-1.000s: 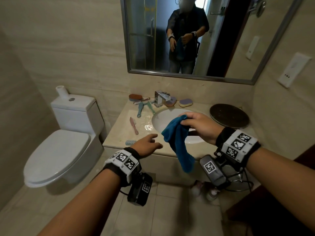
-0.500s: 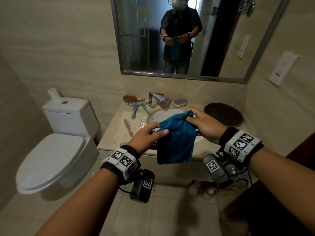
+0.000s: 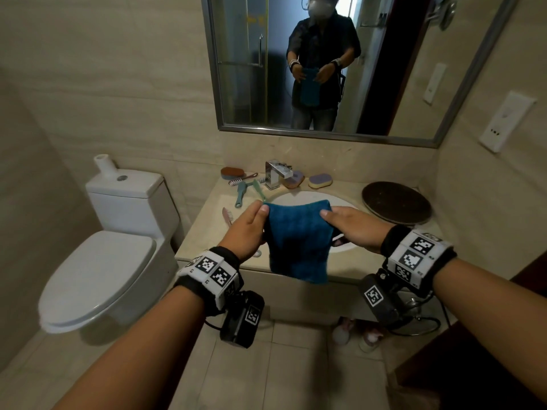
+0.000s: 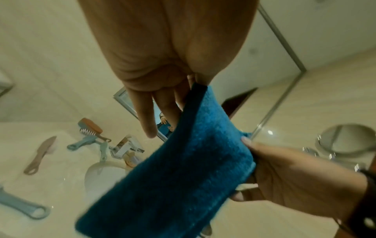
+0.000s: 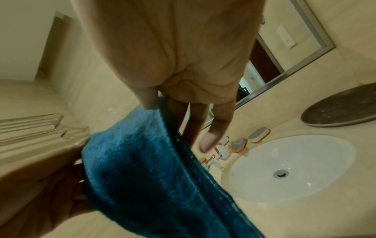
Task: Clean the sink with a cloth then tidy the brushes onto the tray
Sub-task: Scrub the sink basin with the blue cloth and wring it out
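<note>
A blue cloth hangs spread in front of the white oval sink, above the counter's front edge. My left hand pinches its upper left corner and my right hand pinches its upper right corner. Both grips also show in the left wrist view on the cloth and in the right wrist view on the cloth. Several brushes lie left of the basin: two teal ones, a pink one and an orange-backed one. The dark round tray sits right of the sink.
A chrome tap stands behind the basin, with two sponges beside it. A toilet is at the left, close to the counter. A mirror hangs above. Small bottles stand on the floor under the counter.
My left hand came up from the counter edge and took the cloth's left corner. Both hands then pulled apart, spreading the bunched cloth flat.
</note>
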`<state>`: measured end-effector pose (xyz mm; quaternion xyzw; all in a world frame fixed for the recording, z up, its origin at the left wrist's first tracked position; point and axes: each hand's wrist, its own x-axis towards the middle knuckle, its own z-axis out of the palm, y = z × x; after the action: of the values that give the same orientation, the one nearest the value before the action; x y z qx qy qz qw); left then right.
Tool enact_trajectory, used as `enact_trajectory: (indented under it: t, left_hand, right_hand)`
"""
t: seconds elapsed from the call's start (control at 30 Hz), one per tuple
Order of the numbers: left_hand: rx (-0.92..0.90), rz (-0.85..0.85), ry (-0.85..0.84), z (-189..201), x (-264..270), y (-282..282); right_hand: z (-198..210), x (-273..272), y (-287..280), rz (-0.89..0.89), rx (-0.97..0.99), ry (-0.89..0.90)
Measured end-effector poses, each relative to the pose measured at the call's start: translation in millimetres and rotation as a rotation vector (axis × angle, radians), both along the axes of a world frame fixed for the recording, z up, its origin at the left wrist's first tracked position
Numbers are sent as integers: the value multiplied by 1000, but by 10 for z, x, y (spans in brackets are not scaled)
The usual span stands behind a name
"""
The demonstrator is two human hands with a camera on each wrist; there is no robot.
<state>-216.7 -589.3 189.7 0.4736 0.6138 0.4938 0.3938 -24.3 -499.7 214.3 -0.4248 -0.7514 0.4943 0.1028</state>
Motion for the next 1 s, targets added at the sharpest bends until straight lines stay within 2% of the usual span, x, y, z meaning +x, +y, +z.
enact_trajectory:
  t: [0.07, 0.17, 0.23, 0.27, 0.33, 0.4, 0.5, 0.57, 0.67, 0.73, 0.8, 0.93, 1.0]
  left_hand:
    - [-49, -22, 63, -40, 3, 16]
    - [-155, -157, -110, -90, 16, -18]
    - [-212, -327, -42, -151, -6, -39]
    - [-222, -346, 6, -185, -14, -38]
    - [-231, -240, 5, -204, -26, -21]
    - [-232, -119, -62, -202, -33, 16]
    - [-183, 6, -47, -177, -40, 58]
    - [-156, 25, -61, -151, -42, 65]
    - [-160, -56, -178, -79, -12, 53]
    - [-145, -86, -81, -69, -3, 78]
    - [-124, -82, 127, -50, 33, 123]
    - [-87, -38, 409, -54, 202, 271]
    - [-122, -56, 563, -83, 279, 342]
  right_hand:
    - [-40, -68, -30, -46, -47, 26]
    - [-56, -152, -50, -172, -304, 203]
    - [-44, -157, -55, -91, -482, 304]
    - [-25, -145, -57, -2, -503, 309]
    - [-32, -129, -34, 88, -434, 254]
    - [-48, -112, -9, 10, -331, 114]
    - [-89, -70, 30, -50, -226, -71]
    - [-140, -46, 63, -120, -234, -30]
    - [-179, 8, 147, -275, -293, 144]
    - [-157, 67, 191, -207, -324, 211]
    - [-122, 135, 222, -61, -261, 194]
    - [-147, 266, 353, 18, 151, -42]
    - [-177, 366, 413, 16, 248, -88]
